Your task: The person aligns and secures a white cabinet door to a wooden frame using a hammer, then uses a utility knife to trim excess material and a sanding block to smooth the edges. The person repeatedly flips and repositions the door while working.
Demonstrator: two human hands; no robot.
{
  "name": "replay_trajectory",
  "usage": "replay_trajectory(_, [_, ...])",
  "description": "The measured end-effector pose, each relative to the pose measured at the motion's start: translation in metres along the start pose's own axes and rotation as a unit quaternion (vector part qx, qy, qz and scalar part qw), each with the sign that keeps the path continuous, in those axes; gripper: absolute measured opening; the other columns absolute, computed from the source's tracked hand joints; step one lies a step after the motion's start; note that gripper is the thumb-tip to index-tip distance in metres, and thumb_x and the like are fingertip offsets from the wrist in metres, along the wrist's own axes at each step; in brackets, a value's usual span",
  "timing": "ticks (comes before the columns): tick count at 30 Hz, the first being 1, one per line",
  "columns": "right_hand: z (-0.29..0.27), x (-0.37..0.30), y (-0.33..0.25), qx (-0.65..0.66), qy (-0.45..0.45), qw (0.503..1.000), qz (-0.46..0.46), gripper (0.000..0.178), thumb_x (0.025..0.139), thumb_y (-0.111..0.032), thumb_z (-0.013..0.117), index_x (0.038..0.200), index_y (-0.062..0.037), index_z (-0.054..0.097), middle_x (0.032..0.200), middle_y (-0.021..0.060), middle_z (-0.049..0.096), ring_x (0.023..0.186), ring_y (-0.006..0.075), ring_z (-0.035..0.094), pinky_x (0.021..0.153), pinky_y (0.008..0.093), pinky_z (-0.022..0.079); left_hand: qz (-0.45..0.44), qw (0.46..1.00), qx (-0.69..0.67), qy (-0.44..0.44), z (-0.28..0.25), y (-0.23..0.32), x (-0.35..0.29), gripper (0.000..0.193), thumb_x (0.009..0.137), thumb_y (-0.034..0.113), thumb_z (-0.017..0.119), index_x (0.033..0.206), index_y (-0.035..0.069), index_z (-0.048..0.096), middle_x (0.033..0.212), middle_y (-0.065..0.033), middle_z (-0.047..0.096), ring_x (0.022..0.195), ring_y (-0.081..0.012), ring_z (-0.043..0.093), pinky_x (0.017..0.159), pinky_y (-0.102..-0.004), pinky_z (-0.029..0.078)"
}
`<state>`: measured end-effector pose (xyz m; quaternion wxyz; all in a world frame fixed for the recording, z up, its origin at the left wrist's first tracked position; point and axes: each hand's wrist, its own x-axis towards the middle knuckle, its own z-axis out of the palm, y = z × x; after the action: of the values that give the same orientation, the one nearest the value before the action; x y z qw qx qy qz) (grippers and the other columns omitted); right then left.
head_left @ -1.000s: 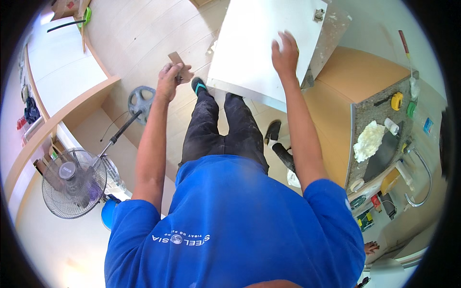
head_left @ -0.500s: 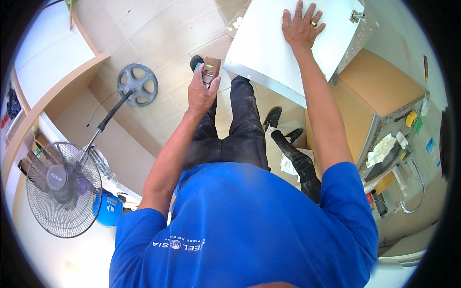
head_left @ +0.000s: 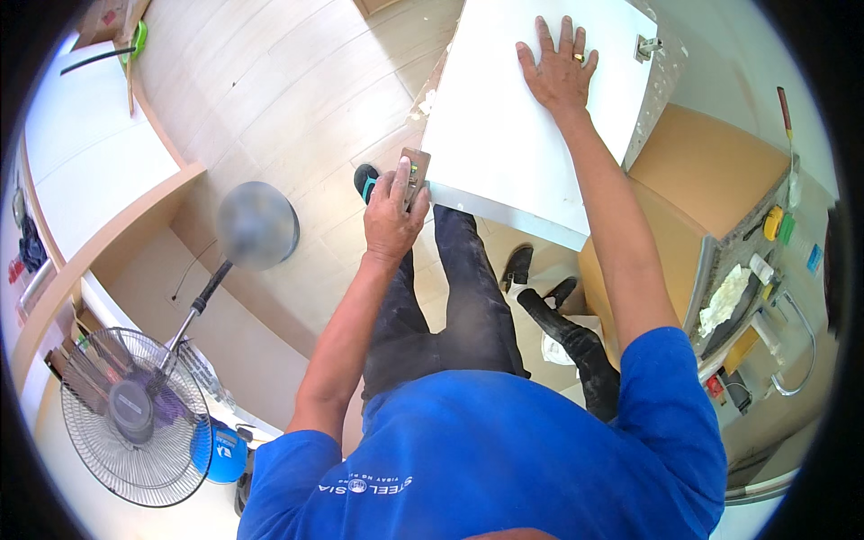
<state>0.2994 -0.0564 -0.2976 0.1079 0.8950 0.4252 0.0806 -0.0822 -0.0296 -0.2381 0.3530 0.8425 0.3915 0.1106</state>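
My left hand (head_left: 391, 225) grips a small brown sanding block (head_left: 416, 166), its flat face with a yellowish mark showing past my fingers. The block is at the near left corner of a white cabinet door (head_left: 504, 148); whether it touches the edge I cannot tell. My right hand (head_left: 562, 79) lies flat on the door's far part, fingers spread, a ring on one finger. A metal hinge (head_left: 644, 48) is fixed near the door's right edge. Beneath the door a paint-spotted board (head_left: 668, 67) sticks out.
A stand fan (head_left: 135, 409) leans at the left by a curved wooden counter (head_left: 99, 243) and a blue bucket (head_left: 220, 452). Another person's dark-clad leg (head_left: 576, 342) is close on my right. Beyond stands a tan cabinet (head_left: 693, 171), with tools and a crumpled cloth (head_left: 724, 301) on the counter.
My left hand has brought the sanding block rightward to the door's near left corner. The right hand stays flat on the door. The view has shifted slightly.
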Motion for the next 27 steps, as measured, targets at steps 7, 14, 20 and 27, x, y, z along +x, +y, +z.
replay_trajectory(7, [-0.013, -0.002, -0.005, -0.051, -0.039, 0.998, 0.008, 0.07, 0.106, -0.065, 0.032, 0.167, -0.0301, 0.028, 0.174, 0.0122, 0.019, 0.161, 0.0357, 0.012, 0.126, 0.0652, 0.008, 0.062, 0.996, 0.032, 0.052, 0.019, 0.005, 0.048, 0.061, 0.087, 0.02, 0.077, 0.142, 0.001, 0.059, 0.11, -0.0198, 0.067, 0.09, -0.0347, 0.069, 0.075, -0.0426, 0.059])
replay_trajectory(14, [-0.032, -0.003, -0.008, 0.051, -0.051, 0.997, 0.015, 0.07, 0.106, -0.061, 0.036, 0.167, -0.026, 0.028, 0.174, 0.0155, 0.017, 0.16, 0.0397, 0.012, 0.125, 0.0667, 0.007, 0.074, 0.993, 0.044, 0.077, 0.042, 0.03, 0.154, 0.058, 0.087, 0.021, 0.077, 0.14, 0.0, 0.061, 0.098, -0.0167, 0.066, 0.079, -0.0329, 0.069, 0.068, -0.0424, 0.057])
replay_trajectory(20, [-0.042, -0.004, -0.006, 0.096, -0.061, 0.994, 0.009, 0.071, 0.106, -0.061, 0.034, 0.166, -0.0233, 0.031, 0.174, 0.0156, 0.016, 0.16, 0.0415, 0.011, 0.125, 0.067, 0.005, 0.067, 0.993, 0.048, 0.08, 0.056, 0.047, 0.22, 0.056, 0.089, 0.026, 0.074, 0.139, 0.005, 0.06, 0.098, -0.0165, 0.065, 0.08, -0.0346, 0.069, 0.068, -0.0443, 0.057])
replay_trajectory(27, [-0.046, -0.005, -0.004, 0.115, -0.076, 0.99, -0.001, 0.071, 0.106, -0.06, 0.036, 0.166, -0.0229, 0.031, 0.175, 0.0136, 0.015, 0.16, 0.0424, 0.009, 0.126, 0.0667, 0.005, 0.114, 0.986, 0.041, 0.118, 0.077, 0.064, 0.324, 0.058, 0.09, 0.032, 0.071, 0.14, 0.006, 0.059, 0.104, -0.0201, 0.067, 0.086, -0.0408, 0.069, 0.076, -0.0488, 0.057])
